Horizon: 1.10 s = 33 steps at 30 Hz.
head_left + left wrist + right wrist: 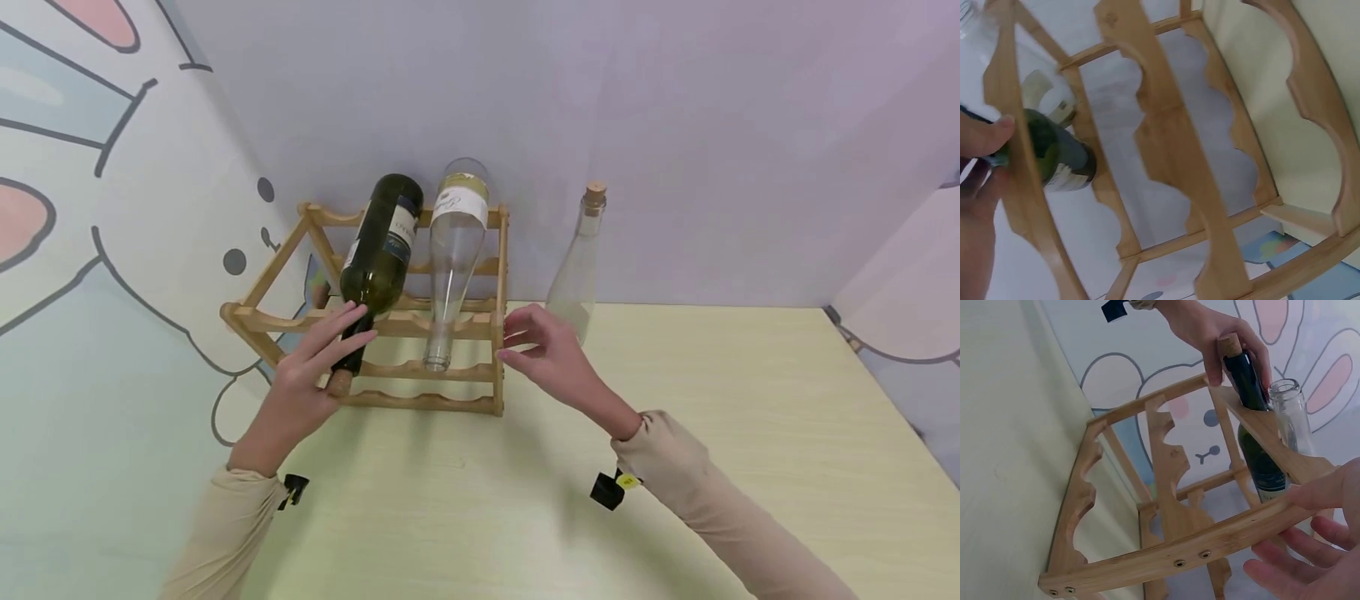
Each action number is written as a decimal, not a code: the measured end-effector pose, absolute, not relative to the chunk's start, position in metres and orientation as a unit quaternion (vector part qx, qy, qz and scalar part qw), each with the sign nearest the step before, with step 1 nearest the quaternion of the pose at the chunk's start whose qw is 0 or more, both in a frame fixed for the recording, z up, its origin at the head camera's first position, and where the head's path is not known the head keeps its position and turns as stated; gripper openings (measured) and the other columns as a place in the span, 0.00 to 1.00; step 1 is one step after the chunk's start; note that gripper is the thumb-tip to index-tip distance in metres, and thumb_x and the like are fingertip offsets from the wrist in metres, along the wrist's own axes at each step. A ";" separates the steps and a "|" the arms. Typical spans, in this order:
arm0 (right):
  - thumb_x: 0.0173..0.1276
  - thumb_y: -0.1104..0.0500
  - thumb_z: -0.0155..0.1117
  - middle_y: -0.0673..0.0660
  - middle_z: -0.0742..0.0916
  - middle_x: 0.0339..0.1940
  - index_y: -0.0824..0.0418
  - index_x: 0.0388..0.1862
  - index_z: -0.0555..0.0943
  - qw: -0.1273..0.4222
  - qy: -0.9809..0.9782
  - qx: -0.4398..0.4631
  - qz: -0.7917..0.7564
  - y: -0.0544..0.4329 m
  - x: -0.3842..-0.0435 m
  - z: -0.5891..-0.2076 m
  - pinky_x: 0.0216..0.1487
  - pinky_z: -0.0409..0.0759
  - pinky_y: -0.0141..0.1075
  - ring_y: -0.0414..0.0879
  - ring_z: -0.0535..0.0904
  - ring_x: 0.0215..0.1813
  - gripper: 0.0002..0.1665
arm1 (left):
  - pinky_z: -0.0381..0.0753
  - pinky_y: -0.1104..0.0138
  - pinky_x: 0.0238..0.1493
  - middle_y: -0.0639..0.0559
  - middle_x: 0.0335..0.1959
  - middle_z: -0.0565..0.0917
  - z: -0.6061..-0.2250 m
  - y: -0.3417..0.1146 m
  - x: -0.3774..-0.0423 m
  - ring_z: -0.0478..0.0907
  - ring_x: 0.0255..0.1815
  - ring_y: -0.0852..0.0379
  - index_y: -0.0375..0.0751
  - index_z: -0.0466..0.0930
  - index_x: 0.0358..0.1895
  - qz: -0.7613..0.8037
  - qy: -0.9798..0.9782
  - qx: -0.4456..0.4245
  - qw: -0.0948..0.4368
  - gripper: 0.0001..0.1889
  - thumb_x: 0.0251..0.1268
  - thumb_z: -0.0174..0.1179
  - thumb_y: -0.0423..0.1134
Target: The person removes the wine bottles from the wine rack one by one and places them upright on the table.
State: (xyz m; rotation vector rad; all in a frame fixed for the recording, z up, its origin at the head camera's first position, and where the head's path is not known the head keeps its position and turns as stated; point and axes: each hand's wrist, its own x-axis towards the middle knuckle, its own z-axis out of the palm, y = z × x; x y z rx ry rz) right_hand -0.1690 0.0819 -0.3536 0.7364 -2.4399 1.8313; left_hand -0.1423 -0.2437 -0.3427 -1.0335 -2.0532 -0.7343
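A dark green wine bottle (382, 242) with a cork lies tilted on the top tier of a wooden wine rack (420, 400), neck toward me. My left hand (307, 371) holds its neck, with fingers on one side and thumb on the other in the right wrist view. Beside it on the same tier lies a clear glass bottle (455, 250) with a white and gold label and an uncorked mouth. My right hand (551, 354) is at the rack's right side, its fingers loosely bent. In the right wrist view the thumb (1319, 492) overlaps the side rail (1235, 534).
A clear corked bottle (577, 275) stands upright on the pale wooden table (712, 400), just right of the rack and behind my right hand. A pale wall (675, 150) rises behind the rack, and a wall with cartoon drawings (150, 275) is at the left.
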 end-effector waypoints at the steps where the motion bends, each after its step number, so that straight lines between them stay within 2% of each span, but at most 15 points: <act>1: 0.61 0.68 0.66 0.62 0.82 0.46 0.66 0.51 0.73 -0.002 -0.779 0.231 0.584 0.080 -0.169 -0.354 0.48 0.81 0.44 0.54 0.81 0.48 0.19 | 0.69 0.77 0.44 0.35 0.60 0.74 -0.345 -0.242 -0.143 0.69 0.61 0.36 0.33 0.80 0.52 -0.283 -0.791 -0.403 0.363 0.22 0.60 0.40 0.27; 4: 0.62 0.71 0.63 0.65 0.82 0.46 0.69 0.52 0.73 -0.008 -0.781 0.233 0.579 0.074 -0.162 -0.348 0.49 0.80 0.43 0.57 0.81 0.49 0.19 | 0.69 0.75 0.51 0.35 0.59 0.75 -0.349 -0.238 -0.145 0.69 0.61 0.35 0.32 0.81 0.51 -0.290 -0.783 -0.400 0.379 0.22 0.65 0.36 0.30; 6: 0.63 0.72 0.62 0.66 0.83 0.45 0.70 0.51 0.74 -0.009 -0.783 0.237 0.575 0.071 -0.156 -0.342 0.48 0.80 0.43 0.59 0.81 0.49 0.17 | 0.69 0.72 0.56 0.33 0.57 0.75 -0.350 -0.234 -0.148 0.69 0.61 0.34 0.31 0.81 0.49 -0.303 -0.772 -0.402 0.387 0.21 0.72 0.36 0.34; 8: 0.63 0.73 0.61 0.66 0.83 0.44 0.71 0.50 0.75 -0.004 -0.783 0.247 0.572 0.069 -0.151 -0.339 0.48 0.81 0.41 0.60 0.81 0.49 0.16 | 0.67 0.66 0.63 0.32 0.57 0.76 -0.349 -0.231 -0.150 0.68 0.60 0.33 0.30 0.81 0.49 -0.313 -0.764 -0.408 0.390 0.22 0.77 0.37 0.39; 10: 0.63 0.72 0.61 0.65 0.84 0.42 0.71 0.49 0.76 0.002 -0.784 0.249 0.569 0.068 -0.151 -0.340 0.46 0.82 0.40 0.59 0.81 0.48 0.14 | 0.65 0.61 0.65 0.31 0.56 0.76 -0.348 -0.227 -0.152 0.68 0.60 0.32 0.29 0.81 0.48 -0.320 -0.756 -0.413 0.395 0.25 0.77 0.39 0.46; 14: 0.63 0.72 0.61 0.64 0.84 0.42 0.72 0.49 0.76 0.006 -0.780 0.258 0.570 0.068 -0.152 -0.343 0.45 0.82 0.40 0.59 0.81 0.48 0.15 | 0.66 0.61 0.65 0.32 0.54 0.78 -0.347 -0.224 -0.156 0.70 0.59 0.34 0.28 0.81 0.48 -0.319 -0.750 -0.407 0.412 0.31 0.73 0.39 0.55; 17: 0.63 0.72 0.61 0.64 0.84 0.42 0.71 0.49 0.76 0.001 -0.780 0.259 0.570 0.068 -0.154 -0.344 0.45 0.82 0.40 0.59 0.81 0.49 0.15 | 0.67 0.62 0.64 0.33 0.53 0.78 -0.349 -0.224 -0.159 0.71 0.59 0.35 0.28 0.81 0.48 -0.317 -0.748 -0.402 0.423 0.34 0.72 0.38 0.58; 22: 0.63 0.72 0.61 0.63 0.85 0.42 0.68 0.49 0.76 0.005 -0.782 0.257 0.568 0.067 -0.154 -0.344 0.45 0.82 0.41 0.59 0.81 0.48 0.15 | 0.68 0.63 0.63 0.36 0.54 0.79 -0.348 -0.226 -0.160 0.71 0.60 0.36 0.30 0.81 0.50 -0.306 -0.757 -0.401 0.415 0.30 0.71 0.41 0.55; 25: 0.63 0.73 0.61 0.63 0.85 0.41 0.68 0.50 0.76 0.008 -0.780 0.261 0.569 0.066 -0.154 -0.346 0.44 0.82 0.40 0.59 0.81 0.47 0.16 | 0.68 0.67 0.62 0.37 0.53 0.80 -0.348 -0.225 -0.159 0.71 0.59 0.36 0.30 0.81 0.50 -0.304 -0.759 -0.398 0.416 0.26 0.74 0.42 0.50; 29: 0.64 0.72 0.61 0.63 0.85 0.40 0.68 0.51 0.76 0.010 -0.775 0.266 0.573 0.067 -0.154 -0.349 0.43 0.82 0.39 0.59 0.81 0.47 0.16 | 0.70 0.66 0.61 0.37 0.49 0.82 -0.349 -0.220 -0.159 0.74 0.56 0.36 0.30 0.83 0.46 -0.314 -0.744 -0.388 0.443 0.27 0.74 0.42 0.52; 30: 0.64 0.71 0.61 0.62 0.85 0.40 0.68 0.51 0.76 0.011 -0.774 0.267 0.574 0.067 -0.154 -0.350 0.43 0.83 0.38 0.59 0.81 0.47 0.16 | 0.70 0.63 0.61 0.36 0.48 0.82 -0.350 -0.218 -0.160 0.75 0.55 0.36 0.30 0.83 0.45 -0.318 -0.739 -0.386 0.452 0.29 0.71 0.43 0.54; 33: 0.64 0.71 0.61 0.62 0.85 0.40 0.68 0.52 0.76 0.014 -0.774 0.269 0.573 0.067 -0.155 -0.351 0.42 0.83 0.38 0.59 0.81 0.47 0.17 | 0.71 0.62 0.60 0.36 0.45 0.83 -0.350 -0.215 -0.160 0.76 0.53 0.36 0.30 0.84 0.43 -0.324 -0.729 -0.378 0.469 0.31 0.69 0.43 0.57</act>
